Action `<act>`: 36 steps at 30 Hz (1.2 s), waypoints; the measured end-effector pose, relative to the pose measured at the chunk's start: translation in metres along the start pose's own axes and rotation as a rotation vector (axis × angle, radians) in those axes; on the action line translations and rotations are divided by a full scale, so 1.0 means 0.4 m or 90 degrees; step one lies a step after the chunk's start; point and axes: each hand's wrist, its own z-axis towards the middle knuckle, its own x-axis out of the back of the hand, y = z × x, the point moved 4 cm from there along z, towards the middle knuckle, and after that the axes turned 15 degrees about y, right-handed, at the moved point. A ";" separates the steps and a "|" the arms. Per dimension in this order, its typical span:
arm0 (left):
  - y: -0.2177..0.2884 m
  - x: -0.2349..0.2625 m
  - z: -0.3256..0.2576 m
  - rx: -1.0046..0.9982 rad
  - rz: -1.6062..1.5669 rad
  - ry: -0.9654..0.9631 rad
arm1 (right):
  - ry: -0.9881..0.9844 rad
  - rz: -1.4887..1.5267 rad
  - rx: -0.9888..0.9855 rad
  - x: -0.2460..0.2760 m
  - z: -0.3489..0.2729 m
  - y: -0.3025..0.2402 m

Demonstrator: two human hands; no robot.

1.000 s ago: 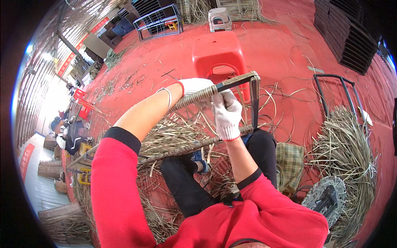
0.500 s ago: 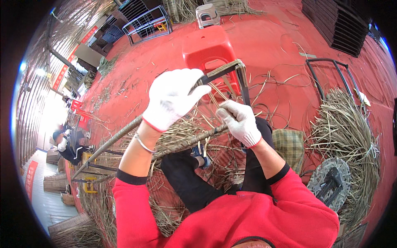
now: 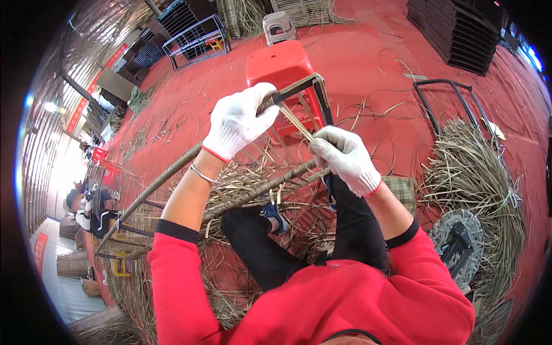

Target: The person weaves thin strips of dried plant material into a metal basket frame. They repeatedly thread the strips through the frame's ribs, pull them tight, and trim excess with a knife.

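A black metal frame [image 3: 299, 87] stands before me, its long bar [image 3: 167, 174] wrapped in dried strips. My left hand [image 3: 237, 122], in a white knit glove, is closed around the upper bar where the wrapping ends near the bare corner. From there a pale woven strip [image 3: 296, 122] runs taut down to the right. My right hand [image 3: 345, 158], gloved too, pinches the strip's other part between thumb and fingers, just above the lower wrapped bar [image 3: 264, 188]. The palms and the strip's end are hidden.
A red plastic stool [image 3: 279, 62] stands beyond the frame, with a small grey-white stool [image 3: 278, 27] behind. At right lie a bundle of dried strips [image 3: 471, 172] and another black frame [image 3: 445, 84]. Dark stacked panels [image 3: 454, 34] stand far right. Another person [image 3: 95, 210] sits at far left.
My right hand has pulled away from the left, down and to the right, drawing the strip straighter. The left hand stays on the bar. The view has shifted slightly.
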 end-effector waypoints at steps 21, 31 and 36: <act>-0.071 -0.024 0.035 0.331 -0.308 0.031 | -0.216 0.311 0.426 0.029 0.082 -0.197; -0.065 -0.021 0.043 0.341 -0.353 0.036 | 0.049 -0.025 0.206 -0.040 0.176 0.048; -0.112 -0.049 0.062 0.469 -0.543 -0.119 | 0.073 -0.005 0.187 -0.124 0.201 0.183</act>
